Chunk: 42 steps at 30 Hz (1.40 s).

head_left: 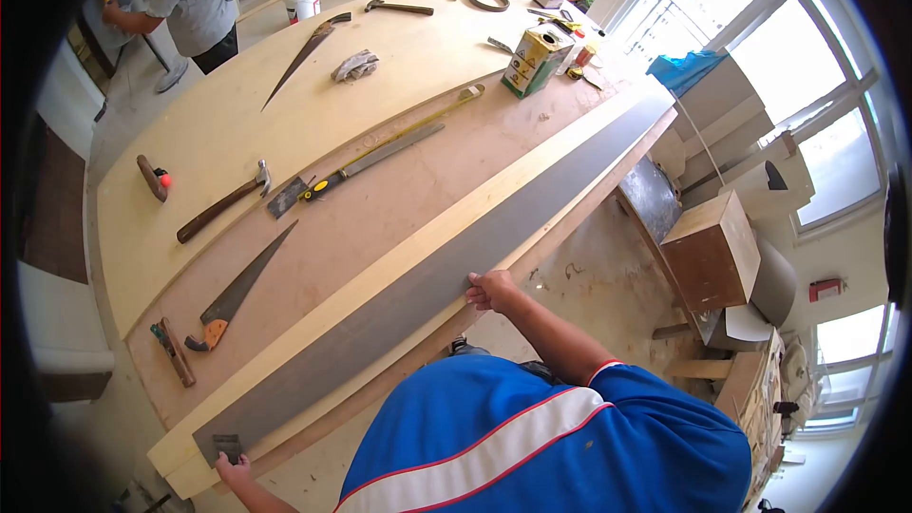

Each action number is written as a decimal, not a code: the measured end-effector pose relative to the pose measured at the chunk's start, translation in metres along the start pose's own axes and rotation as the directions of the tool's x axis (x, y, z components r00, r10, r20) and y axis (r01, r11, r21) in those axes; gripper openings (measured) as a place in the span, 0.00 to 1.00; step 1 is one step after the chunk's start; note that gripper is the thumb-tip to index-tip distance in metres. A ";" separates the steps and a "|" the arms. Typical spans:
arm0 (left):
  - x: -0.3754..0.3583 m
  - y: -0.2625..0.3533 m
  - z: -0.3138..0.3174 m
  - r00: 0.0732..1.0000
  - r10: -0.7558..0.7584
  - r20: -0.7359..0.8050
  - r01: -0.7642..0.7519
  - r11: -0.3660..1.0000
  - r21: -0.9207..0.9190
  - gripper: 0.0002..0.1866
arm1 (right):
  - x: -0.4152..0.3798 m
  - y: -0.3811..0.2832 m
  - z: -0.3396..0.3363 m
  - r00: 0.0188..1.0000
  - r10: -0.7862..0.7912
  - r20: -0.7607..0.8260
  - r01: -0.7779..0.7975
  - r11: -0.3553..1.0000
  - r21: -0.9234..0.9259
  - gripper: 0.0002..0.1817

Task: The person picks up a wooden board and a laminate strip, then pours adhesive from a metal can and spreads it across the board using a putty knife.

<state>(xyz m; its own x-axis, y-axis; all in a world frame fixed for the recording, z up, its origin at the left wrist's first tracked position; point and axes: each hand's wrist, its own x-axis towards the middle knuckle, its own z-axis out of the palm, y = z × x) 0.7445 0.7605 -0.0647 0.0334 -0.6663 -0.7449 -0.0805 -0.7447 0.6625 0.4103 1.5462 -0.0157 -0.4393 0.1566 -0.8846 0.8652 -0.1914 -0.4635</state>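
Head view showed the left hand (235, 471) pinching a dark, flat scraper (226, 445) against the grey strip (418, 280). Farther along, the right hand (489, 291) curled its fingers at the strip's near edge, its grip unclear. Beyond the left hand lay a handsaw (244, 287); pale board (332, 323) ran beneath the strip.

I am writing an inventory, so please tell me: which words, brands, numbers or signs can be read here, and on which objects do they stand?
No text can be read here.
Green-and-yellow metal can: printed label, too small to read.
White bucket: red marking, too small and blurred to read.
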 end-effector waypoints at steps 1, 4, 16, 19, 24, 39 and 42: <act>-0.002 -0.005 -0.003 1.000 0.007 -0.011 -0.007 1.000 -0.012 0.15 | -0.002 -0.004 -0.002 1.000 0.001 -0.009 -0.001 0.999 -0.034 0.13; -0.004 -0.020 -0.009 0.991 0.010 0.131 -0.011 1.000 0.007 0.16 | 0.000 -0.007 -0.006 1.000 0.002 -0.027 -0.002 1.000 -0.015 0.13; -0.107 -0.073 0.030 0.817 0.472 -0.332 -0.287 0.831 0.477 0.20 | 0.007 -0.014 -0.046 0.993 -0.032 0.110 0.049 0.986 -0.157 0.17; -0.147 -0.112 0.064 0.423 0.897 -0.128 -0.404 0.313 0.859 0.21 | 0.004 -0.021 -0.071 0.959 0.076 0.274 0.012 0.952 -0.307 0.18; -0.359 -0.231 0.174 0.323 0.813 0.484 -0.670 -0.164 0.724 0.12 | -0.006 -0.029 -0.150 0.852 0.101 0.513 0.080 0.944 -0.319 0.23; -0.576 -0.409 0.314 0.151 0.283 0.947 -0.884 -0.390 0.257 0.10 | 0.027 -0.133 -0.312 0.875 -0.262 0.406 0.319 0.945 -0.076 0.31; -0.606 -0.424 0.347 0.185 0.224 0.957 -0.937 -0.253 0.241 0.10 | 0.028 -0.179 -0.334 0.875 -0.357 0.327 0.386 0.922 -0.025 0.28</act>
<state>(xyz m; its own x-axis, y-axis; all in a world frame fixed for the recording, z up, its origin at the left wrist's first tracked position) 0.4130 1.4932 0.0783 -0.9650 -0.2541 -0.0643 -0.2506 0.8222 0.5111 0.3241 1.9082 0.0599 -0.7726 -0.1116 -0.6250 0.6342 -0.0923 -0.7676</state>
